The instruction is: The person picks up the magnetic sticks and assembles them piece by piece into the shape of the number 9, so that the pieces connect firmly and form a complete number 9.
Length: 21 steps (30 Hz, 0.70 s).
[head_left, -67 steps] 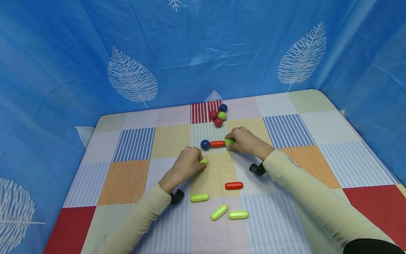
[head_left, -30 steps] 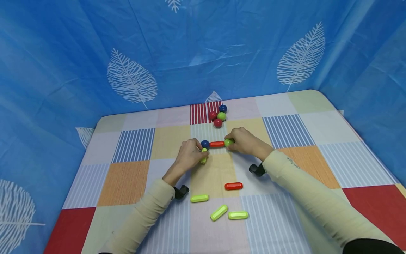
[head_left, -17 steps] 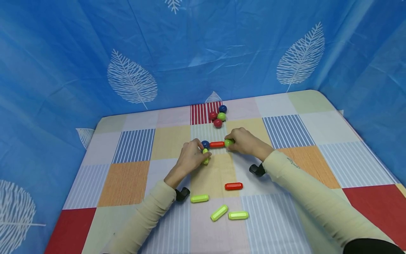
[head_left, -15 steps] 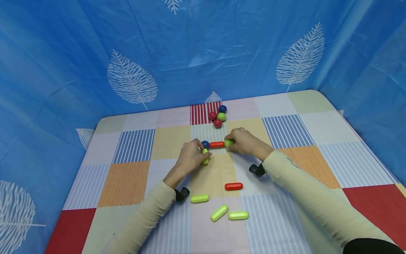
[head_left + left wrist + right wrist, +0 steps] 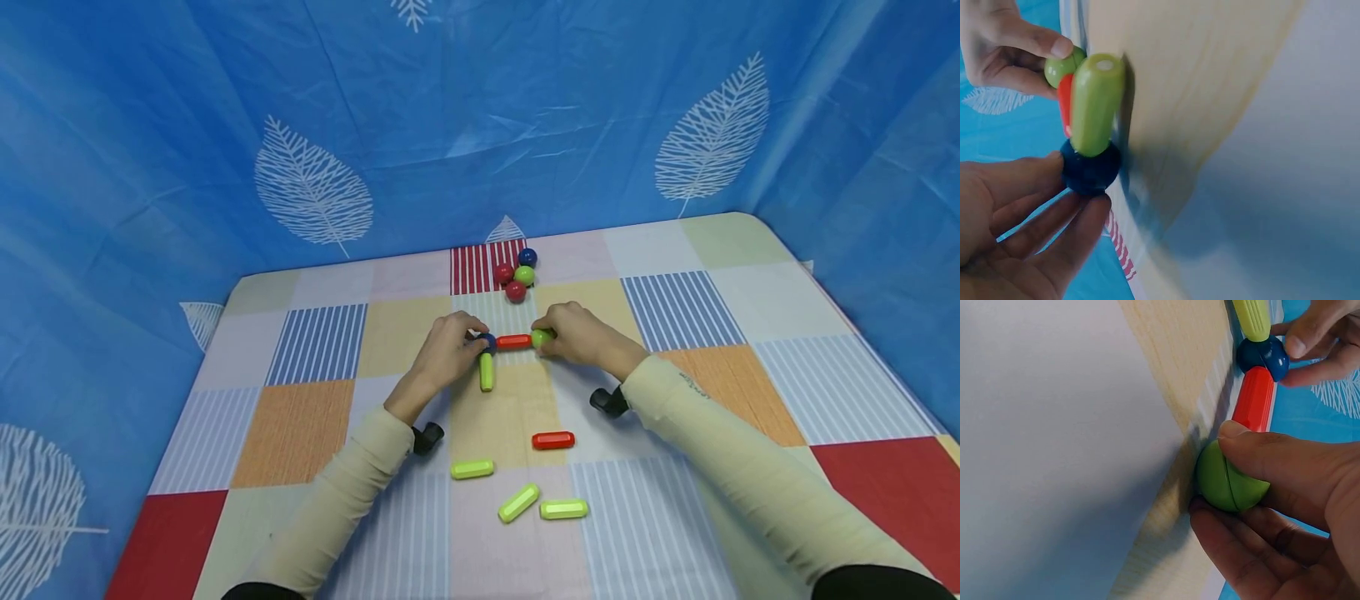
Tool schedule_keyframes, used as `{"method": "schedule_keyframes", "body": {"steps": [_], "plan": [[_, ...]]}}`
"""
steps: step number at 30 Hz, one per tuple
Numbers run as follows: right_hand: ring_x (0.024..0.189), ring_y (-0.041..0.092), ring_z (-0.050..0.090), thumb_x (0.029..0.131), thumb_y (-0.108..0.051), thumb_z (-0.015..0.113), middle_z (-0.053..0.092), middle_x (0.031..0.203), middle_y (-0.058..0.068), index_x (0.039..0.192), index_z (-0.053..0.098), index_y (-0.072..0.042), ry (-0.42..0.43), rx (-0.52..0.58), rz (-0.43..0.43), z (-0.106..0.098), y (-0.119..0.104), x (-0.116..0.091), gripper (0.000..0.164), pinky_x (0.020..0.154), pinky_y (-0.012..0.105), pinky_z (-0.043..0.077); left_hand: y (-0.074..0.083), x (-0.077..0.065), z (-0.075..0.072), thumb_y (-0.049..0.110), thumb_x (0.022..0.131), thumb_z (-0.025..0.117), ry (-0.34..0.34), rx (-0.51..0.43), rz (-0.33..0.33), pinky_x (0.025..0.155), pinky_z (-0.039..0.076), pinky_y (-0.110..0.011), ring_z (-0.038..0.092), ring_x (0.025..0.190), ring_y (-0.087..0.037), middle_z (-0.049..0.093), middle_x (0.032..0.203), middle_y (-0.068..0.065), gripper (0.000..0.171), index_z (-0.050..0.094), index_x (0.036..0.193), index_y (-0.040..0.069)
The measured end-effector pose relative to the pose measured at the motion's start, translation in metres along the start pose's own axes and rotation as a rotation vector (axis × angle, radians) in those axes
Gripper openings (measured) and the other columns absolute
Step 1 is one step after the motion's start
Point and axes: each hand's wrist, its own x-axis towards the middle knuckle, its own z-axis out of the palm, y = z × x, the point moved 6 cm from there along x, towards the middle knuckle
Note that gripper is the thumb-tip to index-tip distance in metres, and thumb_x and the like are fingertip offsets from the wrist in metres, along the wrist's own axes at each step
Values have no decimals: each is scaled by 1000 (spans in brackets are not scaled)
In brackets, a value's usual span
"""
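Observation:
A red rod (image 5: 514, 342) links a blue ball (image 5: 1262, 357) on its left to a green ball (image 5: 1227, 478) on its right. From the blue ball a yellow-green rod (image 5: 487, 372) points toward the person, its end touching the ball. My left hand (image 5: 446, 353) pinches the blue ball between thumb and fingers, clearly seen in the left wrist view. With thumb and fingers my right hand (image 5: 581, 336) holds the green ball. In the head view the left fingers partly cover the blue ball.
Farther back sits a cluster of balls: two red (image 5: 515, 291), one green (image 5: 524, 275) and one blue (image 5: 528, 257). Nearer the person lie a red rod (image 5: 553, 440) and three yellow-green rods (image 5: 472, 469) on the patchwork tablecloth (image 5: 300, 425). A blue curtain (image 5: 480, 125) hangs behind.
My left hand brought the yellow-green rod forward to the blue ball, then let go of the rod and took hold of the ball. My right hand stays on the green ball.

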Motion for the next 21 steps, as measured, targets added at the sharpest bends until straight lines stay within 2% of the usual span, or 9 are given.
{"method": "schedule_keyframes", "body": {"steps": [3,8,21], "plan": [[80,20,49,86,-13,77,68,102,12,123,66,4,0,0,-1,1,0,0,42,72,34,43,-2,1,2,2,92,67,-28,-25,6,80,56,-35,68,93,-26,71,104,-16,19,71,109,-5],[81,20,50,86,-12,77,69,109,15,123,65,5,1,7,0,1,0,1,43,72,34,43,-3,2,3,2,92,67,-38,-29,4,78,56,-33,67,91,-24,72,103,-15,18,72,108,-5],[81,21,50,86,-11,77,69,114,17,124,64,6,3,22,12,-1,0,0,43,73,34,43,-3,4,3,3,92,67,-54,-32,-18,83,56,-35,68,96,-26,71,106,-16,20,71,110,-6]]}}
